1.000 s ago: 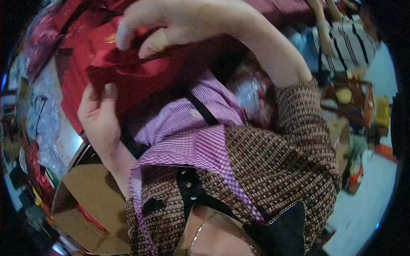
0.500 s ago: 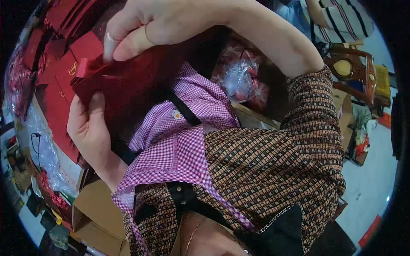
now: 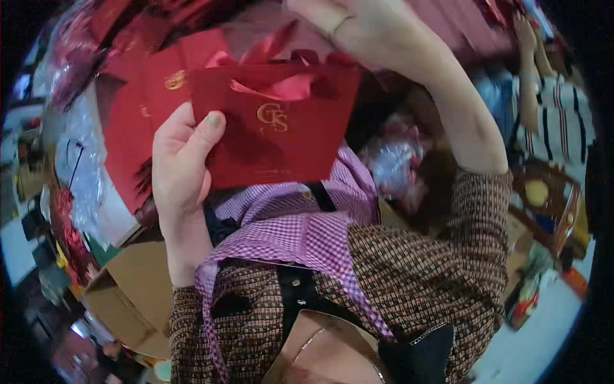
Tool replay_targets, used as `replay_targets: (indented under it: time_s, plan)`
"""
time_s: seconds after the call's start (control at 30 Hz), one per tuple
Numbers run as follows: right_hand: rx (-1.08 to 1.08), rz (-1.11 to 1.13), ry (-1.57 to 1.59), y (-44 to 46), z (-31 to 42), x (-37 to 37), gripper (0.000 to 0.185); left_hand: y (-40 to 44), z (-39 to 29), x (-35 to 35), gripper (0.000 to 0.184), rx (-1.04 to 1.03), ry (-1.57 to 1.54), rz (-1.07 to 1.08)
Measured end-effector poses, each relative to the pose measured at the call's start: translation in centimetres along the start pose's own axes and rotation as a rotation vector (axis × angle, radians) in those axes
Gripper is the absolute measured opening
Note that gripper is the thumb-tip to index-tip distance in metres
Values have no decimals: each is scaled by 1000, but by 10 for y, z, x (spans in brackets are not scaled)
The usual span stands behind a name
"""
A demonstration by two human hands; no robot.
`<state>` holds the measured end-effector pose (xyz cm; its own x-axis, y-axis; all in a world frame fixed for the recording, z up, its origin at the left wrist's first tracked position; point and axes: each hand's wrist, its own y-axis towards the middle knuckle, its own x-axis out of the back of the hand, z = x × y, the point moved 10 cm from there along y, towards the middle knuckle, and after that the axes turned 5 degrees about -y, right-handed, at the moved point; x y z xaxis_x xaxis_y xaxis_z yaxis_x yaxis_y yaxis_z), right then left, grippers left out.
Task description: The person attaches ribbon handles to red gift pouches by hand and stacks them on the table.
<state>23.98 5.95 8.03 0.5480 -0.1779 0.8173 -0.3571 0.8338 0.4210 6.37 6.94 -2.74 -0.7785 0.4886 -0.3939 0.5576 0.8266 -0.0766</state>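
A red bag (image 3: 288, 144) with gold lettering and a pink-red ribbon (image 3: 288, 88) along its top edge faces the camera. My left hand (image 3: 185, 153) pinches its left side, thumb in front. Above and to the right of the bag, my right hand (image 3: 348, 16) is blurred at the top edge of the view, and its fingers are cut off or smeared. It appears apart from the bag. More red bags (image 3: 137, 102) with gold marks lie in a layer behind and left of my left hand.
Clear plastic wrap (image 3: 83, 185) lies at the left, above an open cardboard box (image 3: 134, 294). Plastic-wrapped red items (image 3: 396, 163) are right of my lap. A person in a striped top (image 3: 553, 118) is at the upper right, near a wooden chair (image 3: 556, 192).
The red bag has swung round to show its broad lettered front. My right hand has moved away from the ribbon, up and to the right. My left hand has shifted right with the bag.
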Motion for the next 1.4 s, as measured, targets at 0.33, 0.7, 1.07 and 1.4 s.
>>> replay_targets:
  time_s: [0.33, 0.7, 1.07, 1.4]
  plan:
    - [364, 282, -297, 2, 106, -46, 77, -2, -36, 52, 23, -90, -378, -191]
    - [594, -333, -30, 150, 109, -18, 28, -39, -87, 123, 31, -396, -485, -300]
    - [506, -71, -490, 241, 5, -191, 34, -82, -84, 159, 18, -500, 167, -649]
    - [262, 586, -580, 207, -23, -240, 39, -62, -84, 129, 13, -441, 413, -598]
